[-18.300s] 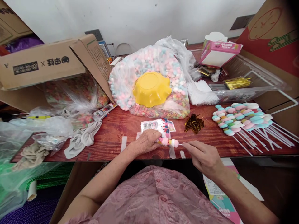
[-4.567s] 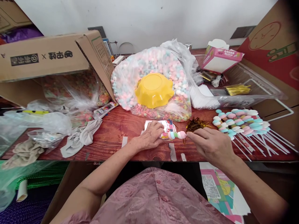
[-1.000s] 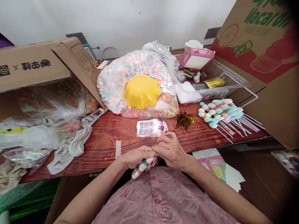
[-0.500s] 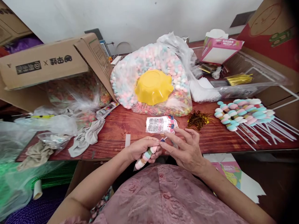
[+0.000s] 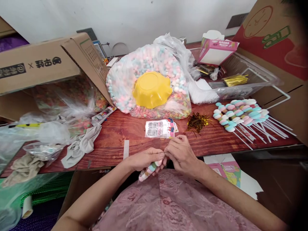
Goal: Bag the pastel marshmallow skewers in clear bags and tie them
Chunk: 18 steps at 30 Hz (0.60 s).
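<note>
1. Cardboard dominates our far left: a brown corrugated cardboard box (image 5: pixel 43 64) lies tipped on its side over clear plastic bags of multicoloured sweets (image 5: pixel 72 96), with a crumpled grey cloth (image 5: pixel 80 146) on the red-brown wooden table (image 5: pixel 115 134) below it.
2. At centre we see our left hand (image 5: pixel 144 158) closed around a skewer of pastel marshmallows in clear wrap (image 5: pixel 148 169), held just off the table's near edge, above our lap.
3. That skewer's long axis runs from lower left, where the marshmallow end pokes out below the fist, up to the right, where its upper end meets our right hand (image 5: pixel 180 154).
4. The right hand's fingers are curled and pinched tight at that upper end, touching the left hand's thumb; what exactly they pinch is hidden from us.
5. Behind both hands lie a small printed white label packet (image 5: pixel 160 129) and a tuft of gold metallic twist ties (image 5: pixel 197 121), the ties nearer the right hand.
6. Further back an upturned yellow scalloped plastic bowl (image 5: pixel 151 89) rests on a large clear bag of pastel marshmallows (image 5: pixel 125 80).
7. On the right, a pile of finished marshmallow skewers on white sticks (image 5: pixel 240 114) lies well apart from our hands.
</note>
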Available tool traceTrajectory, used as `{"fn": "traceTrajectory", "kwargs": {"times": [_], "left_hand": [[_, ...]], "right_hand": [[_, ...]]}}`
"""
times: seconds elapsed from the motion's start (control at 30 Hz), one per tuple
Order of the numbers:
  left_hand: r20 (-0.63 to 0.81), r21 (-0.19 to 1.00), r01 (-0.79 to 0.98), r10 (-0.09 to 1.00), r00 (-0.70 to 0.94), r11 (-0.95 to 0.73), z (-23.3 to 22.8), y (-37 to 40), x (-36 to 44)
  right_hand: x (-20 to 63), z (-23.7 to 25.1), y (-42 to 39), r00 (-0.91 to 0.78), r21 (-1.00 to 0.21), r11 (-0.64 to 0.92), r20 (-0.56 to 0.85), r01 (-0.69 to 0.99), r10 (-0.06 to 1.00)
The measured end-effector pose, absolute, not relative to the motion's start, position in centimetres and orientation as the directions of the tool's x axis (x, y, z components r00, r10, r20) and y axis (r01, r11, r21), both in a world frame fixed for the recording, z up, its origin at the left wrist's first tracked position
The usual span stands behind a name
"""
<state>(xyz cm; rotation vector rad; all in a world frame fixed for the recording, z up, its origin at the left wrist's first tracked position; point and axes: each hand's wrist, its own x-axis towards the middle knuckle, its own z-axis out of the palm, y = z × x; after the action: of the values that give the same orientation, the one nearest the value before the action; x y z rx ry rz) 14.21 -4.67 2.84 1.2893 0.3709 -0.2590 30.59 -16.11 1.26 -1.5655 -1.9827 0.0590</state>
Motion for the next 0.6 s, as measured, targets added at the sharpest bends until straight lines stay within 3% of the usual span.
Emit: {"fn": "traceTrajectory", "kwargs": {"times": [0.07,0.13,0.23,0.33,0.43,0.53,0.6], "left_hand": [[-0.352,0.907,0.387,0.204,0.914,-0.170,3.4,-5.1,14.0],[-0.247,0.756,0.381,0.307,0.919,-0.532,4.0,-5.8,14.0],[-0.234,0.500,0.394,0.318,0.919,-0.772,4.2,-7.1,14.4],[-0.269,0.349,0.431,0.351,0.897,-0.832,3.6,-7.6,15.3],[-0.220,0.340,0.451,0.396,0.891,-0.825,2.5,-7.4,16.1],[-0.083,0.520,0.407,0.429,0.899,-0.751,1.7,-6.7,16.2],[-0.068,0.766,0.366,0.499,0.864,-0.529,1.5,-6.1,15.9]], "right_hand": [[30.4,0.9,-16.2,-0.056,-0.425,0.176,0.280,0.888,0.958],[30.4,0.5,-16.3,0.015,-0.451,0.063,0.169,0.890,0.986],[30.4,0.0,-16.2,0.065,-0.444,-0.006,0.119,0.896,0.991],[30.4,-0.1,-15.5,0.072,-0.378,-0.020,0.124,0.926,0.990],[30.8,0.3,-14.8,0.073,-0.337,-0.015,0.160,0.941,0.984],[32.1,0.8,-14.9,0.117,-0.408,-0.006,0.247,0.913,0.962],[33.7,0.8,-15.5,0.228,-0.433,-0.065,0.337,0.899,0.914]]}}
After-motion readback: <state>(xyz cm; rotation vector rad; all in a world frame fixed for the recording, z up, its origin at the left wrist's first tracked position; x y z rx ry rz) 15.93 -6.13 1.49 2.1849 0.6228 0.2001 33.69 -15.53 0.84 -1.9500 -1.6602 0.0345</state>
